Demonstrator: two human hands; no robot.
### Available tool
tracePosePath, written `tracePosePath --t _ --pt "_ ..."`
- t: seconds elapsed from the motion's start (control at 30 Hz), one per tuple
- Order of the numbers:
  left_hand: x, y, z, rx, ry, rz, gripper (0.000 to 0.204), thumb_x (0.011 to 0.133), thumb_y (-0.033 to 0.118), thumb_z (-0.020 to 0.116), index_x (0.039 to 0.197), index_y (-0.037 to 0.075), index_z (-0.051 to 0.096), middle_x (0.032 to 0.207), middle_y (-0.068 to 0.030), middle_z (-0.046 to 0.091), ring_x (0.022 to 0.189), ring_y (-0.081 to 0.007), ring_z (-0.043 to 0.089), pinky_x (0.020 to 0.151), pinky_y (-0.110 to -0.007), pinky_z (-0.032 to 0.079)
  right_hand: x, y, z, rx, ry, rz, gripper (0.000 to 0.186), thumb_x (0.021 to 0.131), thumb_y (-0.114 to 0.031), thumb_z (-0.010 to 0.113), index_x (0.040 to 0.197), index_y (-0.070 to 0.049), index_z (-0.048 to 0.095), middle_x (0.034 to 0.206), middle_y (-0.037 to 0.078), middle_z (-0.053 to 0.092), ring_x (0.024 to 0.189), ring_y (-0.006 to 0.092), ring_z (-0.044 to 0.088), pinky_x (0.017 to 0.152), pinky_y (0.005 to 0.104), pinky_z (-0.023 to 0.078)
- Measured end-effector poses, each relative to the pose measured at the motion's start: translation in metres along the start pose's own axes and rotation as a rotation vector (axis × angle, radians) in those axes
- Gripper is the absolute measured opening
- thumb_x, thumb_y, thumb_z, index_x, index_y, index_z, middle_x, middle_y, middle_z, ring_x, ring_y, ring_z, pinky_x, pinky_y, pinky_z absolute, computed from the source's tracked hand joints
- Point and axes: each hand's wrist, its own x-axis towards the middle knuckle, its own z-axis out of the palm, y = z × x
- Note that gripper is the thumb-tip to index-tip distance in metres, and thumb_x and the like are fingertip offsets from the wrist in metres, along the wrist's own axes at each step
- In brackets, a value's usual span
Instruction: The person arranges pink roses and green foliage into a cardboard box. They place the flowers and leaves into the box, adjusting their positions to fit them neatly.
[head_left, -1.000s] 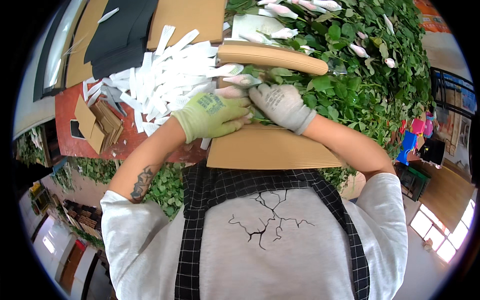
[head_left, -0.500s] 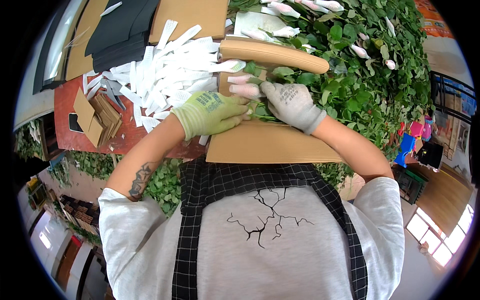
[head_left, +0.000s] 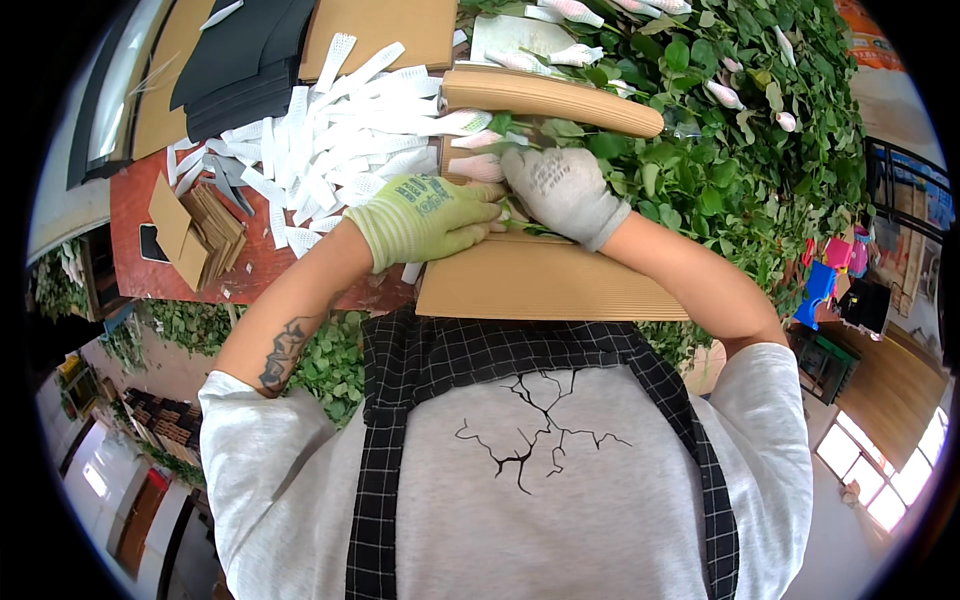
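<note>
Roses with buds in pale netting lie on a sheet of corrugated cardboard (head_left: 550, 285) in front of me. My right hand (head_left: 565, 195), in a grey-white glove, is closed just behind the netted bud of a rose (head_left: 474, 168); its fingertips and the stem under them are hidden. My left hand (head_left: 425, 218), in a yellow-green striped glove, lies beside that bud with its fingers stretched out flat towards the right hand. Another netted bud (head_left: 474, 139) rests just beyond. Above it, the rolled-over flap of the cardboard (head_left: 550, 98) bends across the stems.
White mesh sleeves (head_left: 340, 150) lie heaped left of the cardboard. A dark cutting tool (head_left: 229, 180), folded cardboard pieces (head_left: 195, 230) and a phone (head_left: 151, 244) lie on the red table (head_left: 140, 200). Black sheets (head_left: 240, 65) stand stacked beyond. Leafy roses (head_left: 730, 150) cover the right side.
My right hand has moved left and slightly away from me, and the netted rose bud at its fingers has shifted the same way. The left hand stays nearly in place.
</note>
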Motion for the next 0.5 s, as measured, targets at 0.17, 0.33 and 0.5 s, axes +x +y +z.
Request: tracePosePath --t 0.17,0.33,0.5 --pt "-0.004 0.000 -0.006 -0.039 0.053 0.001 0.035 0.094 0.029 0.055 0.125 0.012 0.061 0.118 -0.0123 0.064 0.105 -0.0302 0.064 0.087 -0.041 0.052 0.000 -0.002 0.004 0.028 -0.144 0.112 0.025 0.084 -0.026 0.061 0.093 -0.003 0.059 0.074 0.013 0.068 0.065 0.0275 0.070 0.053 0.0404 0.054" --pt "-0.005 -0.008 -0.007 0.127 0.565 -0.084 0.044 0.087 0.015 0.061 0.130 0.024 0.060 0.102 -0.0065 0.067 0.090 -0.0253 0.067 0.072 -0.036 0.054 -0.005 0.002 0.010 0.038 -0.089 0.055 0.029 0.084 -0.029 0.062 0.097 -0.003 0.057 0.079 0.012 0.069 0.068 0.0273 0.070 0.055 0.0401 0.055" --pt "0.011 -0.031 0.015 0.186 0.518 -0.158 0.034 0.085 0.017 0.068 0.119 0.019 0.067 0.093 -0.0061 0.066 0.083 -0.0249 0.065 0.069 -0.036 0.053 -0.011 0.011 0.018 0.129 -0.074 0.064 0.021 0.087 -0.022 0.057 0.100 -0.004 0.053 0.081 0.012 0.069 0.074 0.0286 0.070 0.060 0.0406 0.054"
